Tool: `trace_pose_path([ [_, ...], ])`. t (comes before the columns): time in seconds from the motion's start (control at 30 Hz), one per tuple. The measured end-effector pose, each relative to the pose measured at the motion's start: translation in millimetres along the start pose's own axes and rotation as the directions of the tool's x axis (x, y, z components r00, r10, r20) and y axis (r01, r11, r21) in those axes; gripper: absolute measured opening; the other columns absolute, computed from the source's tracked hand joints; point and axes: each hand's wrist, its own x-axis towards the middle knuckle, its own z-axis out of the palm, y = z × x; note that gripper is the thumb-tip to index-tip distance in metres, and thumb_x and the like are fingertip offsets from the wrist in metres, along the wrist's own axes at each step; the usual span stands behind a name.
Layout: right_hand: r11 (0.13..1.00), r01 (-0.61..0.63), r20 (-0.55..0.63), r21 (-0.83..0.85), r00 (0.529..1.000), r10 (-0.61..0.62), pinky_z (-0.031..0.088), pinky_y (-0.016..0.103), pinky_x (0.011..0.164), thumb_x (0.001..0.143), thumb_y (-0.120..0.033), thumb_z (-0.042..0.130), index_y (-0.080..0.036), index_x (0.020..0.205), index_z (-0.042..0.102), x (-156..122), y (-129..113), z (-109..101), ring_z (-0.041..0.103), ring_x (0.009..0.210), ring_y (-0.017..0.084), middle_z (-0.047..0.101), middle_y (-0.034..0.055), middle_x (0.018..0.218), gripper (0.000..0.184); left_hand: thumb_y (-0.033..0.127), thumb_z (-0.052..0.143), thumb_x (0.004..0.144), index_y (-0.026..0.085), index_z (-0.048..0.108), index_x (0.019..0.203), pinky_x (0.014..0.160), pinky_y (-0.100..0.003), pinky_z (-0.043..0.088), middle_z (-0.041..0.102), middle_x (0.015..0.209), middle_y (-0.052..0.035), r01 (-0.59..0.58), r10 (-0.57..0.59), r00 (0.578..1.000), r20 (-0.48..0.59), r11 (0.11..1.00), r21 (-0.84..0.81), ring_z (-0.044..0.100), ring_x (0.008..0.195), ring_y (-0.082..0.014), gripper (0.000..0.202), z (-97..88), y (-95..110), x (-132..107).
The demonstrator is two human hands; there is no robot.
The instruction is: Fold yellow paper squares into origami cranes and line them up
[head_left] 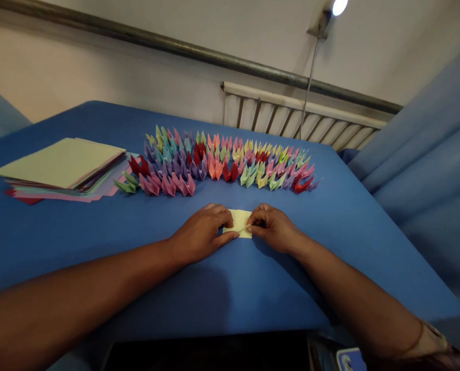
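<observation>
A small piece of pale yellow paper [239, 218] lies on the blue table, partly folded, with a raised edge along its lower side. My left hand [204, 232] holds its left side, thumb along the lower edge and fingers curled on top. On the right, my right hand [273, 226] pinches the raised edge between thumb and index finger. Both hands rest close to the tabletop, and their fingers cover the paper's side edges. Beyond them stand rows of small folded paper cranes [215, 168] in many colours.
To the left lies a stack of coloured paper sheets [63, 162], pale yellow on top. The blue table [168, 309] reaches back to a wall with a radiator [288, 111] and a long pipe [199, 54]. Blue curtain fabric [427, 139] hangs at the right.
</observation>
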Motion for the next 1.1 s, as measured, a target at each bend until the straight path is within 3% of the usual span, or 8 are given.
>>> trace_pose_path([
  [0.17, 1.0, 0.001, 0.006, -0.006, 1.0, -0.001, 0.041, 0.026, 0.068, 0.085, -0.016, 0.063, -0.019, 0.077, 0.067, 3.0, 1.2, -2.8, 0.053, 0.073, 0.012, 0.054, -0.0007, 0.078, 0.009, 0.033, 0.055, 0.091, 0.018, 0.063, 0.088, 0.083, -0.036, 0.044, 0.061, 0.091, -0.0051, 0.017, -0.017, 1.0, -0.011, 0.999, -0.038, 0.054, 0.09, -0.0212, 0.017, 1.7, -1.3, 1.2],
  [0.33, 0.995, -0.043, -0.064, -0.089, 0.997, 0.037, 0.039, 0.026, 0.066, 0.083, -0.019, 0.067, -0.019, 0.074, 0.064, 5.8, 0.2, 1.1, 0.052, 0.07, 0.012, 0.054, -0.0012, 0.076, 0.009, 0.024, 0.054, 0.089, 0.018, 0.062, 0.085, 0.085, -0.036, 0.043, 0.061, 0.089, -0.0041, 0.031, -0.032, 0.999, -0.02, 0.998, -0.046, 0.054, 0.089, -0.02, 0.01, 3.7, -1.4, 3.0],
  [0.63, 0.991, -0.056, -0.085, -0.124, 0.995, 0.046, 0.039, 0.025, 0.065, 0.082, -0.02, 0.069, -0.019, 0.076, 0.063, 10.1, -0.4, 5.5, 0.052, 0.069, 0.01, 0.054, -0.0017, 0.078, 0.009, 0.022, 0.055, 0.087, 0.019, 0.061, 0.085, 0.084, -0.036, 0.044, 0.061, 0.09, -0.0038, 0.02, -0.021, 0.999, -0.027, 0.999, -0.044, 0.054, 0.09, -0.0204, 0.007, 3.2, -0.9, 1.5],
  [0.9, 0.978, -0.077, -0.082, -0.195, 0.995, 0.062, 0.038, 0.025, 0.066, 0.083, -0.019, 0.066, -0.019, 0.074, 0.06, 7.9, -5.4, 3.4, 0.05, 0.069, 0.011, 0.053, -0.0013, 0.078, 0.011, 0.023, 0.058, 0.088, 0.019, 0.067, 0.099, 0.094, -0.038, 0.043, 0.068, 0.103, -0.0044, -0.068, 0.069, 0.998, 0.006, 0.993, -0.092, 0.059, 0.099, -0.0203, 0.015, -1.8, -3.4, 0.3],
  [1.1, 0.978, -0.049, -0.068, -0.205, 0.997, 0.035, 0.037, 0.025, 0.064, 0.084, -0.019, 0.064, -0.019, 0.074, 0.058, 5.1, -5.8, 2.1, 0.049, 0.069, 0.011, 0.052, -0.001, 0.078, 0.012, 0.025, 0.066, 0.082, 0.02, 0.06, 0.114, 0.098, -0.039, 0.044, 0.064, 0.115, -0.0062, 0.051, -0.043, 0.995, 0.094, 0.995, -0.086, 0.056, 0.11, -0.0228, 0.033, -9.9, -2.0, -7.5],
])
